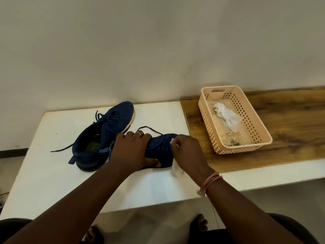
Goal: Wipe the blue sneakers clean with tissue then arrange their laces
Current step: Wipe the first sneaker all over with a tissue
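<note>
Near the white table's front edge, the left hand (133, 148) pressed the dark blue fabric sneaker (161, 148) flat, while the right hand (187, 150) pinched crumpled white tissue (175, 169) against its right end.

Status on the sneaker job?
One used tissue already lies in the basket. In hand: left hand steadies the near sneaker while right hand wipes it. Left: laces on the far sneaker trail loose.
</note>
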